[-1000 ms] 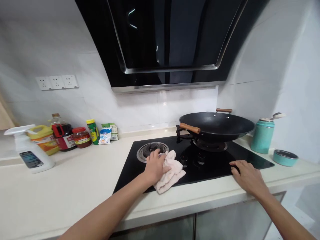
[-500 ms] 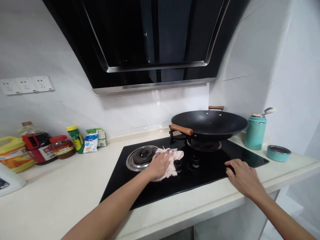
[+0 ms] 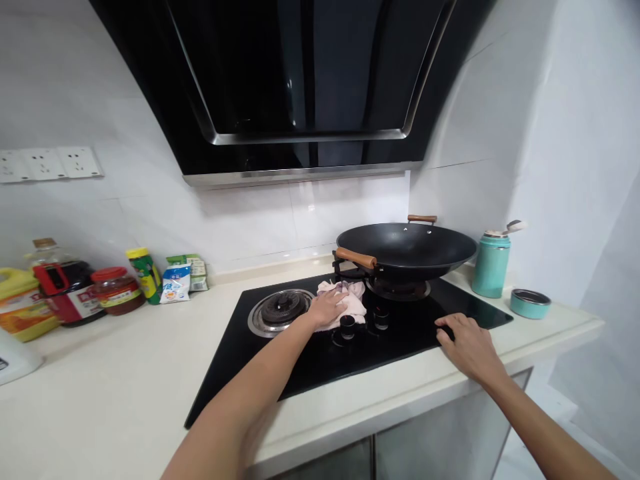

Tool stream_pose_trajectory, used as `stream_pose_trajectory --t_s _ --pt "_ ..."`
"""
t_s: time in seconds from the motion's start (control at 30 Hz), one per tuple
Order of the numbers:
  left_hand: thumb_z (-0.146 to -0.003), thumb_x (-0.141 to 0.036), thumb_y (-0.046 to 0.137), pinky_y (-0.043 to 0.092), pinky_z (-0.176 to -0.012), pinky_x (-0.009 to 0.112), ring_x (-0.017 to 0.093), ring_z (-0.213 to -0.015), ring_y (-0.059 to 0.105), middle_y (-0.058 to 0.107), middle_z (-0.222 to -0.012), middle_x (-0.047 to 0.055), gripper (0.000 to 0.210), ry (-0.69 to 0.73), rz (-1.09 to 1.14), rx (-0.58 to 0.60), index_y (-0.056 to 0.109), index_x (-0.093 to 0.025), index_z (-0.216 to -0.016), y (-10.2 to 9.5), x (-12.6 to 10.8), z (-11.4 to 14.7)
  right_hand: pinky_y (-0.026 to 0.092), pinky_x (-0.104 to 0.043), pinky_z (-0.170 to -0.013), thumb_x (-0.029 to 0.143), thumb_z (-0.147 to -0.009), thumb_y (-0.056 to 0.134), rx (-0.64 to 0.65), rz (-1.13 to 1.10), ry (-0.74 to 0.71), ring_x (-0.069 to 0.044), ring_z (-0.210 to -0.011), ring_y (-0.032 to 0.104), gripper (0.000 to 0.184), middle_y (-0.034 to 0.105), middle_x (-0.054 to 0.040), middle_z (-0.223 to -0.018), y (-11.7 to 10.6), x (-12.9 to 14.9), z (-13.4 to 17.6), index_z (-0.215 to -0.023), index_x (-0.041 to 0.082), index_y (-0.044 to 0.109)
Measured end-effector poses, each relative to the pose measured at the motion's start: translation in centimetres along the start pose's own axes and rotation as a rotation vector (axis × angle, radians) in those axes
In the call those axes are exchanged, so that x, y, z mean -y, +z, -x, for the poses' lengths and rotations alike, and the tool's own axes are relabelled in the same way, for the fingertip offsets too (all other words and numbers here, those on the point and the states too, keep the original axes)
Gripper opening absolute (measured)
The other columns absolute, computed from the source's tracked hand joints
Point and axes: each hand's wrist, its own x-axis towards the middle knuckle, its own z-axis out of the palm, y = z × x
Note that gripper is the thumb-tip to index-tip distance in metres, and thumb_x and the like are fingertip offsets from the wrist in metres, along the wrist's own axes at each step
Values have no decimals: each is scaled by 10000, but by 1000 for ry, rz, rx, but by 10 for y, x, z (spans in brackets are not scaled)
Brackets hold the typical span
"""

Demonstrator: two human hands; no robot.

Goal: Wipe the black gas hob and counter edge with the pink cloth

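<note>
My left hand (image 3: pixel 327 309) is closed over a pale pink cloth (image 3: pixel 354 303) and presses it against the black glass cooktop (image 3: pixel 310 373). The cloth lies between the left burner (image 3: pixel 283 307) and the wok, just behind the control knobs (image 3: pixel 347 327). Part of it is hidden under my fingers. On the front right edge of the cooktop rests my right hand (image 3: pixel 467 345), its fingers bent, thumb apart and nothing held. A black wok (image 3: pixel 410 250) with wooden handles sits over the right burner (image 3: pixel 397 288).
A range hood (image 3: pixel 300 153) hangs above. Right of the cooktop stand a turquoise flask (image 3: pixel 491 267) with a spoon in it and a turquoise bowl (image 3: pixel 530 304). Along the left wall are a sauce bottle (image 3: pixel 67 287), a red-lidded jar (image 3: pixel 117 291), a yellow-capped container (image 3: pixel 145 275) and seasoning packets (image 3: pixel 176 283).
My left hand has slid the cloth away from me, toward the back of the cooktop, uncovering more of the left knob. My right hand stays at the cooktop's edge. The view has shifted slightly.
</note>
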Motion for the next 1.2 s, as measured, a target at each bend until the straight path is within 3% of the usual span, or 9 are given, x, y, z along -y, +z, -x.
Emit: stream_pose_trajectory --t_s 0.13,0.27,0.5,0.7,0.83,0.93,1.0,1.07,1.2 --pt "-1022 -482 360 243 -1241 514 261 -1511 339 381 -1643 22 518 6 -12 -33 455 -332 -1508 1 16 36 433 -429 -912 370 -931 414 3 -12 -3 -266 -1063 591 329 665 -69 -1170 2 -3 0 -1055 242 691" --pt "-1033 -472 346 233 -1237 562 284 -1530 295 361 -1648 89 547 -26 -19 -75 416 -268 -1536 5 25 82 435 -430 -912 371 -934 414 -3 -11 -18 -270 -1062 593 346 670 -76 -1186 4 -6 1 -1074 234 699" --pt "-1037 -486 367 256 -1243 478 262 -1536 286 386 -1633 109 562 -21 -36 -103 429 -235 -1537 2 45 165 449 -430 -890 402 -947 387 -5 12 -40 -281 -1055 602 388 670 -84 -1191 7 -13 3 -1100 232 700" --pt "-1036 -473 351 302 -1206 524 256 -1508 353 435 -1609 53 515 -133 -100 -144 449 -330 -1521 -8 96 239 460 -412 -907 409 -951 392 6 11 -53 -273 -1066 615 410 672 -88 -1218 10 -15 3 -1130 228 713" --pt "-1030 -412 342 374 -1172 466 250 -1461 429 536 -1535 64 487 -181 -200 -295 536 -286 -1458 3 138 286 460 -409 -925 410 -943 406 1 11 -63 -271 -1072 619 409 674 -91 -1224 11 -19 3 -1137 223 714" --pt "-1032 -405 327 390 -1170 459 255 -1421 473 592 -1476 94 489 -146 -208 -393 571 -237 -1421 17 150 312 462 -431 -934 386 -921 420 13 -21 -24 -283 -1066 620 394 682 -100 -1205 9 -15 2 -1099 217 727" --pt "-1034 -428 312 390 -1171 489 278 -1430 458 583 -1483 105 510 -159 -207 -424 567 -227 -1427 24 146 321 469 -442 -940 364 -904 426 1 -100 22 -288 -1064 624 372 693 -103 -1172 3 4 4 -1049 218 735" --pt "-1032 -465 302 377 -1172 545 323 -1454 421 546 -1516 122 546 -195 -215 -434 553 -216 -1448 28 130 324 472 -425 -963 353 -906 421 -33 -245 -17 -273 -1073 626 351 701 -100 -1134 -6 45 10 -1011 222 730" --pt "-1025 -501 333 360 -1163 622 389 -1473 378 470 -1574 145 574 -197 -211 -375 532 -212 -1479 29 73 313 445 -373 -1030 409 -958 434 100 -570 -354 -237 -1136 601 349 682 -84 -1179 -27 175 34 -1088 252 717"
